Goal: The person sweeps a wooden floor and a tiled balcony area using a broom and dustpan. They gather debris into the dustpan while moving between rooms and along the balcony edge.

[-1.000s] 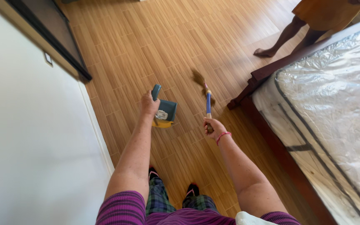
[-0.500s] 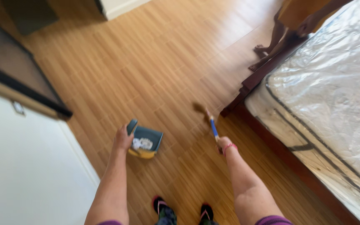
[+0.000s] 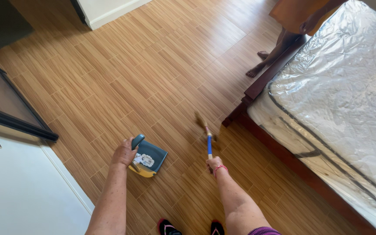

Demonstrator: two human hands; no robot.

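Two hands are working low over the wooden floor (image 3: pixel 122 74), and since a moment ago the view has been swinging round, so the bed (image 3: pixel 340 100) is now filling the right side while the white wall (image 3: pixel 18 191) is shrinking to the near left corner. The left hand (image 3: pixel 124 153) is staying wrapped around the handle of the blue dustpan (image 3: pixel 149 157), its grip clamped shut there, and the pan is now sitting closer in, just ahead and to the right of that grip with its yellow edge tilted toward the floor. The right hand (image 3: pixel 214 163) is keeping its grip closed on the blue handle of the small brush (image 3: pixel 206 132); the bristles, blurred with motion, are reaching ahead of that grip toward the dark bed frame, apart from the pan. Judging by this, the sweeping is shifting toward the bed's corner, with the pan trailing beside it. Beyond the bed, another person's bare feet (image 3: pixel 258 64) are standing well away.
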